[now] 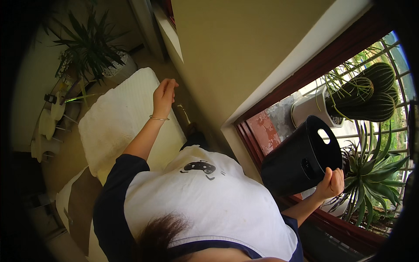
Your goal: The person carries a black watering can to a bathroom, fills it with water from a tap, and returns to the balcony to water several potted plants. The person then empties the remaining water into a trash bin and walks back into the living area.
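Note:
My right hand (pixel 331 184) grips the rim of a black waste bin (pixel 286 165) at the right. The bin is tilted, with its mouth facing up and right and an oval handle hole showing near the rim. On the left, my left hand (pixel 164 97) hangs above the edge of a cream-covered bed (pixel 137 108). Its fingers are loosely curled, nothing shows in them, and a thin bangle (pixel 159 118) circles the wrist.
Beyond the bin, a dark red window frame (pixel 294 83) opens onto a barred ledge. A potted cactus (pixel 370 95) and a spiky agave (pixel 366 173) stand there. A beige wall (pixel 229 59) rises ahead. At the far left is a potted yucca-like plant (pixel 88 46).

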The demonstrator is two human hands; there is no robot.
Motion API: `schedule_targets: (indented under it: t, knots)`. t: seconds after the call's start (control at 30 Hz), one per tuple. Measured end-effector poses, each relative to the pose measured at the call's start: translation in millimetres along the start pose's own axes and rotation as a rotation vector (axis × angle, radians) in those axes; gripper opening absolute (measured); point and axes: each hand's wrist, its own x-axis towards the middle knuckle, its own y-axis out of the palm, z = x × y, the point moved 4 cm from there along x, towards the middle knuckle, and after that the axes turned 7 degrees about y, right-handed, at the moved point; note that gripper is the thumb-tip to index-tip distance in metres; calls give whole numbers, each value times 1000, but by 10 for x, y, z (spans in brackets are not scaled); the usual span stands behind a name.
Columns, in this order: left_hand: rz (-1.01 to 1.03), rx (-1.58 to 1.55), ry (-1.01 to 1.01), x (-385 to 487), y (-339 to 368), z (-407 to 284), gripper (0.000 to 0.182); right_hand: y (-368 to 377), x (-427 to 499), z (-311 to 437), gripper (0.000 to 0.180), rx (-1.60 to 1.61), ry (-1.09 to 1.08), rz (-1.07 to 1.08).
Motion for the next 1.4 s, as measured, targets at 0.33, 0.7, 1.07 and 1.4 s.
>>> schedule_targets:
  t: [0.33,0.7,1.07,1.4]
  knots:
    - [1590,-647,949,-805,1809,-1508,30,-2,-278,782,63,-266,80,27]
    - [1566,-1011,220,-1733,3405,-2233,38,-912,-970,2029,55,-601,342,-349]
    - [1989,-814,711,-3962,5674,-2108,55,-1979,-1284,2711,63,-930,383,-348]
    - [1743,-852,423,-3459,5236,-2043,79,-2404,-1576,2756,65,-1023,475,-370]
